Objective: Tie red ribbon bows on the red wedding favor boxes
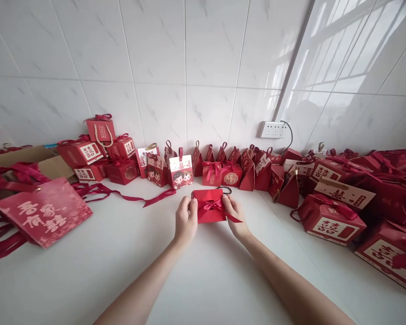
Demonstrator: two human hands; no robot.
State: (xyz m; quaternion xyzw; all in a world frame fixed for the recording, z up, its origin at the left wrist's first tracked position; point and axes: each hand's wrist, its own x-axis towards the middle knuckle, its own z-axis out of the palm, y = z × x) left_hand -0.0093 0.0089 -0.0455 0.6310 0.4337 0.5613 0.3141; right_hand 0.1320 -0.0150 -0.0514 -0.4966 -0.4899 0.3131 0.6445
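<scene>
Between my two hands is a small red gift box (pixel 208 214) with a ribbon bow (pixel 212 205) tied on its front. My left hand (pixel 186 217) grips its left side, thumb upright along the edge. On the right side my right hand (pixel 236 215) holds the box, fingers closed around the edge near a loose ribbon tail. A dark cord loop (pixel 226 190) shows just behind the box. Straight ahead stand a pair of red bow-tied boxes (pixel 222 175) and a white-topped box with cartoon faces (pixel 181 171).
Stacked red boxes (pixel 83 152) stand at the back left, near a red printed bag (pixel 43 212) and loose ribbons (pixel 122 194). Several red boxes crowd the right, including one with a white label (pixel 331 228). A power strip (pixel 272 130) is on the tiled wall (pixel 211 58).
</scene>
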